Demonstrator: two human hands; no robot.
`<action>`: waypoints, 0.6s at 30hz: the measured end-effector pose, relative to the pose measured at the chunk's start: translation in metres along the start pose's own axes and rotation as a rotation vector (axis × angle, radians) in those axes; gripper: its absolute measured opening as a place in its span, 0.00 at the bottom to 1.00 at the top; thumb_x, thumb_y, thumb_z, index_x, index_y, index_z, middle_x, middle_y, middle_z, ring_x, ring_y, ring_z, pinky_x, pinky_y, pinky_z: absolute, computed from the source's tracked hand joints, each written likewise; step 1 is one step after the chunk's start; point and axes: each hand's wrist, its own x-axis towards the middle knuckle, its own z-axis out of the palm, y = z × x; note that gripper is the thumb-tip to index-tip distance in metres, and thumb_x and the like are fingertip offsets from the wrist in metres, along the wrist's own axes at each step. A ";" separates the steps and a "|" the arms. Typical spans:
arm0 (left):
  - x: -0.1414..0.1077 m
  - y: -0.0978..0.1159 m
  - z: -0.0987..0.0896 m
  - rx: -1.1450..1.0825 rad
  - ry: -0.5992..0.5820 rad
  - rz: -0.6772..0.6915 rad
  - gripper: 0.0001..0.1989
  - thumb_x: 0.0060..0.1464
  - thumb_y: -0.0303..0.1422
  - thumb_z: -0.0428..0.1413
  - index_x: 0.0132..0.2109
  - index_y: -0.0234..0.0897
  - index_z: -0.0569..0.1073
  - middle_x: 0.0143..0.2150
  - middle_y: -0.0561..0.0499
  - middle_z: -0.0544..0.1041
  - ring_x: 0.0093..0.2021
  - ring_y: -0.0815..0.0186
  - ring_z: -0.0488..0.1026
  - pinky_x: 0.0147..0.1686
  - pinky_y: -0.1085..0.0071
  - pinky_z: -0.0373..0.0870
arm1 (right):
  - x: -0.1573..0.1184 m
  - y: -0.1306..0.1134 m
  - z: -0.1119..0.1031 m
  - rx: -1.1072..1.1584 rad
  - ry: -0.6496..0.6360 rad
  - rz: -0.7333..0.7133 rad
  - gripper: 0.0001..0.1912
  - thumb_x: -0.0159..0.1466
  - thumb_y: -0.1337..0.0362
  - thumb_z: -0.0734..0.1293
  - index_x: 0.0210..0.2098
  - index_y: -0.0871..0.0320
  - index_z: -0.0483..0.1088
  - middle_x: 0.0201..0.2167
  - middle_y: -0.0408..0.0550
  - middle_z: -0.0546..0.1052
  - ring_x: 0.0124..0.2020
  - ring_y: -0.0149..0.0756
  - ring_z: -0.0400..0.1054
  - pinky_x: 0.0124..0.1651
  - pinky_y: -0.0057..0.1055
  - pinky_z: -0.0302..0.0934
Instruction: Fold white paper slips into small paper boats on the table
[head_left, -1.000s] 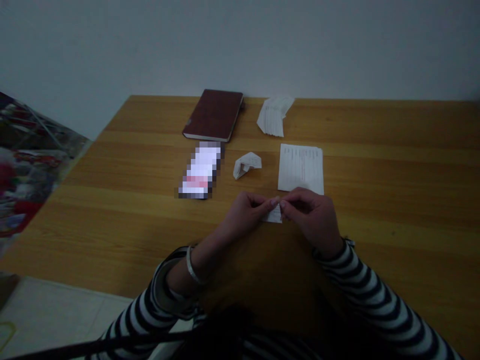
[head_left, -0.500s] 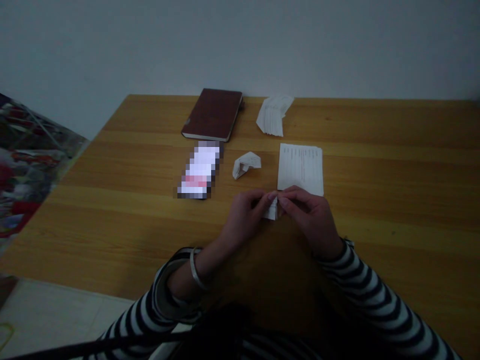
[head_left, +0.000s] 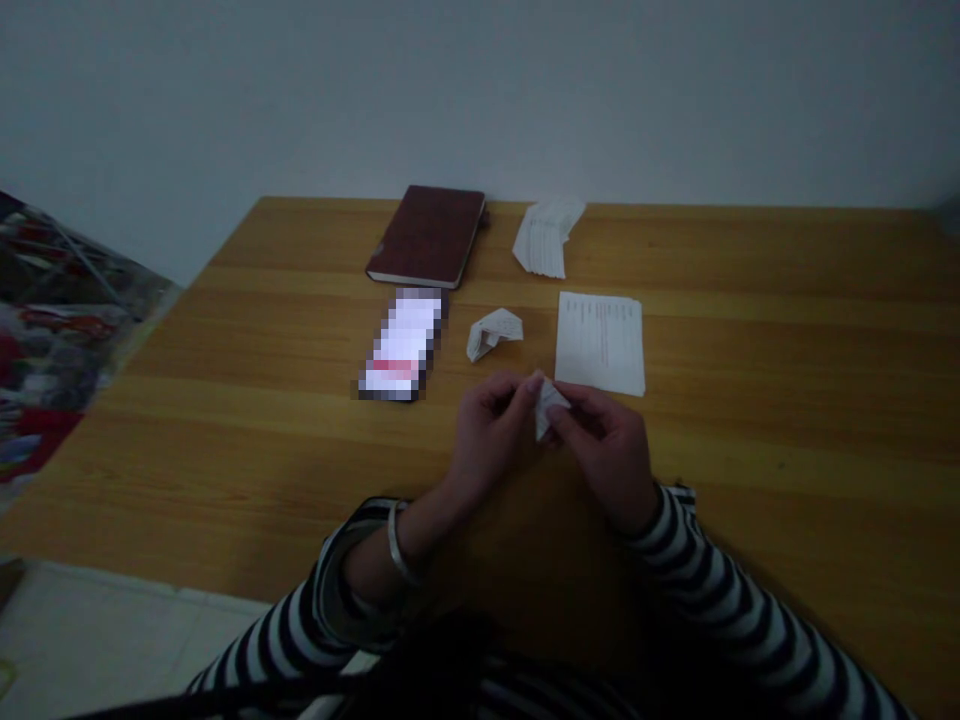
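I'm watching the left hand [head_left: 491,440] and right hand [head_left: 604,455] pinch a small folded paper [head_left: 550,408] between closed fingers [head_left: 534,381] over the desk [head_left: 750,470]. A flat printed sheet [head_left: 600,343] lies just beyond.

From where I sit watching this feed, the view runs to a plain, pale grey wall [head_left: 480,100] that fills the whole top of the frame. Below it stretches a honey-coloured wooden worktop [head_left: 787,300] with broad bands of grain, its far edge running along the wall. Past its left edge I can see a pale tiled floor [head_left: 97,640] and, just beside the worktop, a glossy red-and-dark patterned sheet [head_left: 60,340]. The light reaching me is dim and flat, with the lower frame falling into shadow.
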 end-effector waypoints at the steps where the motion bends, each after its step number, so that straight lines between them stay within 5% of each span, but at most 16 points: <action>1: 0.001 0.000 -0.002 -0.014 -0.025 -0.013 0.14 0.59 0.37 0.57 0.27 0.35 0.74 0.25 0.53 0.71 0.28 0.70 0.66 0.29 0.74 0.66 | 0.001 -0.001 -0.003 -0.024 0.005 -0.018 0.14 0.61 0.60 0.70 0.46 0.56 0.75 0.30 0.45 0.78 0.26 0.34 0.71 0.32 0.34 0.71; 9: 0.009 -0.001 -0.016 -0.068 -0.179 -0.032 0.14 0.62 0.39 0.54 0.44 0.34 0.79 0.30 0.49 0.78 0.31 0.69 0.75 0.35 0.73 0.73 | 0.009 -0.008 -0.020 -0.107 -0.082 -0.179 0.19 0.66 0.65 0.62 0.56 0.55 0.63 0.27 0.39 0.64 0.26 0.31 0.60 0.30 0.31 0.58; 14: 0.008 0.000 -0.018 -0.090 -0.181 -0.047 0.20 0.64 0.43 0.49 0.39 0.33 0.79 0.31 0.46 0.80 0.30 0.68 0.77 0.35 0.71 0.75 | 0.010 -0.009 -0.018 -0.065 -0.079 -0.165 0.14 0.66 0.65 0.61 0.52 0.55 0.62 0.25 0.38 0.62 0.24 0.32 0.57 0.27 0.31 0.54; 18: 0.009 0.003 -0.019 -0.011 -0.201 -0.035 0.16 0.60 0.41 0.55 0.33 0.33 0.78 0.28 0.48 0.79 0.28 0.69 0.75 0.32 0.74 0.73 | 0.010 -0.009 -0.019 -0.092 -0.099 -0.181 0.13 0.67 0.65 0.60 0.51 0.55 0.61 0.26 0.39 0.63 0.25 0.32 0.58 0.28 0.31 0.55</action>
